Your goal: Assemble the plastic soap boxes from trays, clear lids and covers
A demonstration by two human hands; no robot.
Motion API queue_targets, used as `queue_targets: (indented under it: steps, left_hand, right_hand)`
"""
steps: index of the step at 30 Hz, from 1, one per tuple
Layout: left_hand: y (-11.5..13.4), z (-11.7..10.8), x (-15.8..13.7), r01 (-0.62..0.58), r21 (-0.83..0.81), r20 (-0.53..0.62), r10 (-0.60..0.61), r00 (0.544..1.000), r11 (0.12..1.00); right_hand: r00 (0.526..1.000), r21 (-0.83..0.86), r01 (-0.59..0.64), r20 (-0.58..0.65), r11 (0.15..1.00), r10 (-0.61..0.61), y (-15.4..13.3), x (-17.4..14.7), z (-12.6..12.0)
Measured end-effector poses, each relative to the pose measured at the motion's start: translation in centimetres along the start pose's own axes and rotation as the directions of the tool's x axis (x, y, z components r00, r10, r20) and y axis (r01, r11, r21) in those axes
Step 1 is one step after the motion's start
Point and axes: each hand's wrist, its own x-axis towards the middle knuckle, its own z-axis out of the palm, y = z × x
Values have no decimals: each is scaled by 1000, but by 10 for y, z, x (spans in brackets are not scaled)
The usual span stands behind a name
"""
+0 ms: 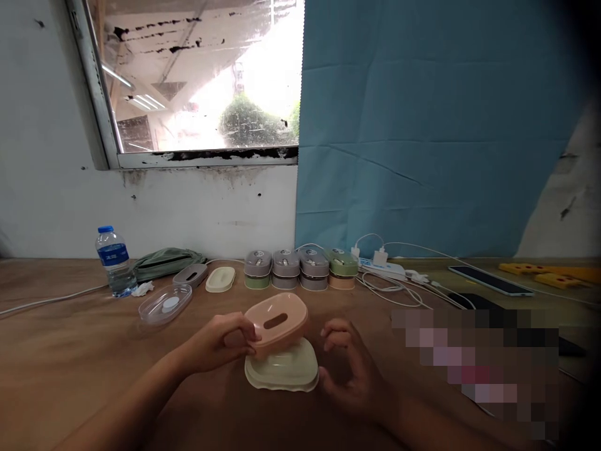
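Observation:
My left hand (232,341) pinches the left edge of a peach plastic lid (295,312) that has an oval slot in its middle. The lid is tilted above a cream plastic piece (284,374) lying on the table and covers the far part of it. Whether the two touch, I cannot tell. My right hand (350,369) is at the right side of the cream piece, fingers curved and apart, holding nothing. Its thumb is close to the cream rim.
Several stacked small boxes (285,269) line the back of the table (84,351). Left of them are a cream lid (220,279), a grey slotted lid (190,274), a clear tray (164,305), a green pouch (166,263) and a water bottle (114,263). A power strip (382,268), cables and a phone (491,280) lie right.

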Motion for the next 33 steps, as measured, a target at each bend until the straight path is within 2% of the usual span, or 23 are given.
queue_targets:
  steps: [3,7,11,16,20,23,24,26,27,29,30,31,32,33]
  left_hand:
    - [2,-1,-1,21,-40,92,-18,996,999]
    - [-2,-1,-2,64,-78,138,-52,989,995]
    - [-5,4,-4,96,-77,144,-84,986,992]
    - [-3,13,-7,124,-48,176,-114,978,991]
    - [-7,10,-6,70,-21,94,-68,993,997]
    - [-25,-4,-7,136,204,-140,-109,984,969]
    - [-34,-12,-9,205,316,-238,-132,962,926]
    - [-53,-28,-15,387,507,-423,-168,890,770]
    - [-62,-36,-20,491,564,-501,-198,843,663]
    - [-79,-53,-32,702,575,-659,-271,702,420]
    - [-85,-60,-38,770,548,-701,-323,636,326]
    - [-91,-67,-44,811,519,-715,-382,585,270]
    - [-96,-72,-50,827,502,-696,-448,561,254]
    - [-101,-76,-55,830,486,-655,-513,554,275]
  right_hand:
    - [984,-36,-131,113,991,134,-1,3,1]
    - [897,-36,-286,342,958,280,-3,7,1]
    - [813,-36,-348,486,937,320,0,5,3]
    - [759,-64,-367,556,928,339,2,3,4]
    - [730,-82,-369,591,926,343,0,3,2]
    - [731,-82,-373,587,924,348,0,3,2]
    - [736,-78,-372,582,925,346,1,3,2]
    - [751,-63,-365,569,929,334,1,2,3]
    - [758,-54,-363,564,930,328,2,2,3]
    - [763,-46,-364,558,930,326,3,2,4]
    - [761,-48,-370,557,928,332,3,1,5]
    - [756,-52,-379,558,924,341,3,1,5]
    - [750,-57,-389,561,919,352,4,1,5]
    - [741,-64,-401,565,914,364,4,1,5]
